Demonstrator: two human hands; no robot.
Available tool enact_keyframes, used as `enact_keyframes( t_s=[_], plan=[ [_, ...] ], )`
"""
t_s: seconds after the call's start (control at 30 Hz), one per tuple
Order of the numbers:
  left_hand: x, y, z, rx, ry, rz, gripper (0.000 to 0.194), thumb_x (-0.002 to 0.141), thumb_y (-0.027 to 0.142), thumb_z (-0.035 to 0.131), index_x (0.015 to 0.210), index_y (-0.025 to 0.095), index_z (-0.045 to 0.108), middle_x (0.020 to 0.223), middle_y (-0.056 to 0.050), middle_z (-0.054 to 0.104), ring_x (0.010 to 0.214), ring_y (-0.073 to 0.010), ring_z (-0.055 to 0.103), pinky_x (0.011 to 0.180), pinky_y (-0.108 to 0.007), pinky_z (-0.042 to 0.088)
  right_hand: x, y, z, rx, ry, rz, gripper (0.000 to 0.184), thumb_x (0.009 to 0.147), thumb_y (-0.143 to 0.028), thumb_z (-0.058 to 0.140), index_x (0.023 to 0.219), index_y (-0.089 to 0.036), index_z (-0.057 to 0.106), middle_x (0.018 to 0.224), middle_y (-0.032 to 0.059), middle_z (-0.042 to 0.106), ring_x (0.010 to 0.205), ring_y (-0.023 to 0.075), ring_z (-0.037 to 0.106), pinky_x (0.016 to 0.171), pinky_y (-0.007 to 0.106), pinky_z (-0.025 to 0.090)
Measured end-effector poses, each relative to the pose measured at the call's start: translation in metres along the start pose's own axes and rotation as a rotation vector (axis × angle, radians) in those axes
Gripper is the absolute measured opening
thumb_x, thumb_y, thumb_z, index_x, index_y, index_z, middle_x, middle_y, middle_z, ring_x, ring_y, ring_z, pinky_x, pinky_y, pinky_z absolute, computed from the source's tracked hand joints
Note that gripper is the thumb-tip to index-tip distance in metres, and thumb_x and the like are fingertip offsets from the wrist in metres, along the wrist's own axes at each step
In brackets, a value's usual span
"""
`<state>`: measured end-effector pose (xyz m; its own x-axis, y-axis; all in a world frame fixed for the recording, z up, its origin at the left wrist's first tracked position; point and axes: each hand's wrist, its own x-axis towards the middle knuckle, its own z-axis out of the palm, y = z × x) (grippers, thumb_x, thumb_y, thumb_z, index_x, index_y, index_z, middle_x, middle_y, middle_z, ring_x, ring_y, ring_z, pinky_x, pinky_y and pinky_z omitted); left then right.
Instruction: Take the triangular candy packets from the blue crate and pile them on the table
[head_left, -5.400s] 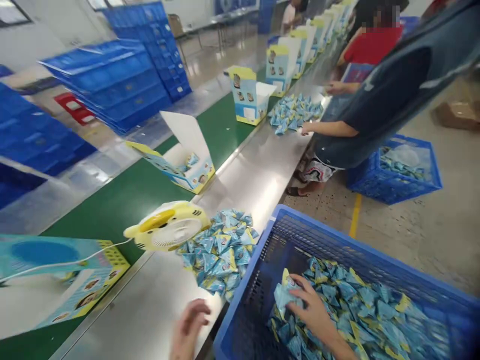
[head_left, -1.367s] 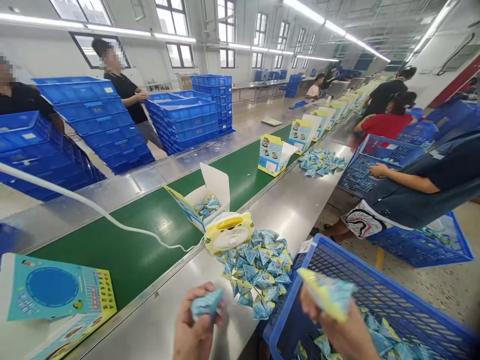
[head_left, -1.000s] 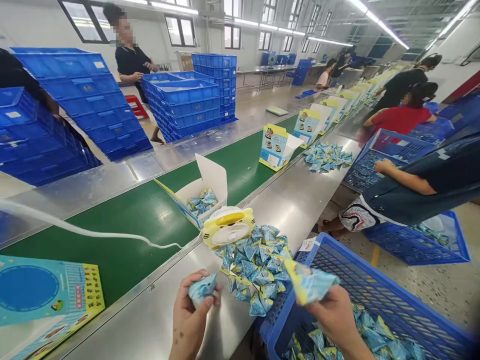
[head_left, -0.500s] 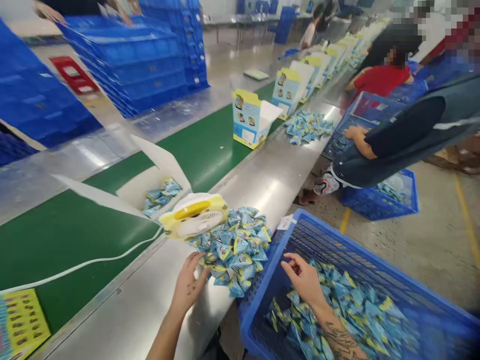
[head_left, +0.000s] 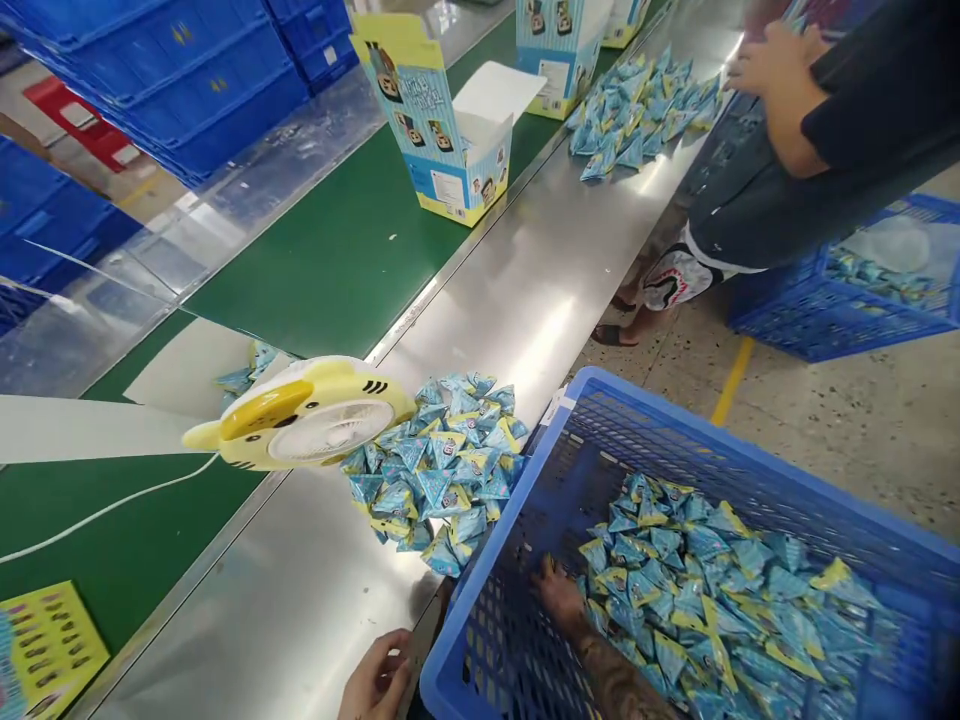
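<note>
My left hand (head_left: 379, 675) is at the bottom of the view by the metal ledge's edge, loosely curled with thumb and fingers apart, and no packet shows in it. Inside the blue crate (head_left: 501, 548), my right hand (head_left: 561, 592) reaches down near the crate's left side, beside a heap of blue and yellow pyramid-shaped packets (head_left: 697, 570). Its fingers are partly in shadow and look spread. A pile of the same packets (head_left: 442, 465) lies on the metal ledge (head_left: 315, 580), ahead of my left hand.
A yellow and white fan (head_left: 322, 415) stands against the pile, its cord crossing the green belt (head_left: 300, 260). Behind it an open carton (head_left: 176, 375) holds packets. Printed cartons (head_left: 450, 150) stand farther along. A co-worker (head_left: 810, 130) stands at right near another crate (head_left: 847, 310).
My right hand has gone down into the crate. My left hand has drawn back from the pile toward the ledge's near edge. The camera view has shifted, and the co-worker's hands are now raised.
</note>
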<state>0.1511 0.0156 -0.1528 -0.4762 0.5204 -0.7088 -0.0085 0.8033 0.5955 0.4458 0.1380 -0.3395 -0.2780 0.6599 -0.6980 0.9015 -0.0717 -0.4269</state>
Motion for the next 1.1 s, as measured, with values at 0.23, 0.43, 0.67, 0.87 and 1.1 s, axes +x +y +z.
enact_keyframes(
  t_s=[0.23, 0.43, 0.67, 0.87, 1.1],
  plan=[
    [-0.037, 0.049, -0.022, -0.046, -0.042, 0.157, 0.042, 0.079, 0.068, 0.071, 0.079, 0.026, 0.076, 0.078, -0.005, 0.073, 0.076, -0.0224, 0.065, 0.077, -0.035, 0.055, -0.053, -0.037, -0.066, 0.214, 0.13, -0.032, 0.037, 0.076, -0.032, 0.067, 0.109, -0.019, 0.076, 0.132, 0.0167, 0.067, 0.125, 0.0324, 0.069, 0.113, 0.047, 0.054],
    [-0.095, 0.099, -0.022, -0.709, -0.474, 0.136, 0.091, 0.051, 0.064, 0.095, 0.132, 0.032, 0.071, 0.145, -0.014, 0.068, 0.121, -0.0342, 0.07, 0.087, -0.039, 0.058, -0.197, -0.182, -0.133, 0.323, 0.166, -0.521, 0.048, 0.082, -0.048, 0.077, 0.127, -0.032, 0.072, 0.163, 0.0153, 0.05, 0.152, 0.0386, 0.049, 0.125, 0.059, 0.045],
    [-0.106, 0.095, -0.113, -1.068, -0.409, 0.019, 0.042, 0.064, 0.039, 0.092, 0.1, 0.023, 0.076, 0.087, -0.004, 0.078, 0.074, -0.018, 0.072, 0.069, -0.029, 0.054, -0.253, -0.284, -0.13, 0.704, 0.428, -0.661, 0.04, 0.081, -0.057, 0.08, 0.11, -0.03, 0.077, 0.11, 0.0084, 0.069, 0.085, 0.0187, 0.073, 0.078, 0.03, 0.067],
    [-0.116, 0.093, -0.172, -0.798, -0.302, 0.274, 0.036, 0.066, 0.036, 0.088, 0.098, 0.023, 0.079, 0.108, -0.006, 0.08, 0.099, -0.0221, 0.071, 0.086, -0.03, 0.056, -0.264, -0.36, -0.095, 0.725, 0.196, -0.651, 0.08, 0.071, -0.064, 0.086, 0.14, -0.031, 0.063, 0.14, 0.0136, 0.069, 0.128, 0.0335, 0.068, 0.108, 0.045, 0.061],
    [-0.121, 0.086, -0.273, -0.875, 0.237, 0.567, 0.027, 0.07, 0.043, 0.086, 0.091, 0.029, 0.078, 0.09, -0.004, 0.078, 0.078, -0.0213, 0.072, 0.057, -0.028, 0.056, -0.274, -0.36, -0.166, 0.929, 0.684, -0.648, 0.036, 0.081, -0.038, 0.084, 0.114, -0.03, 0.072, 0.106, 0.005, 0.078, 0.091, 0.02, 0.074, 0.072, 0.028, 0.065]
  ],
)
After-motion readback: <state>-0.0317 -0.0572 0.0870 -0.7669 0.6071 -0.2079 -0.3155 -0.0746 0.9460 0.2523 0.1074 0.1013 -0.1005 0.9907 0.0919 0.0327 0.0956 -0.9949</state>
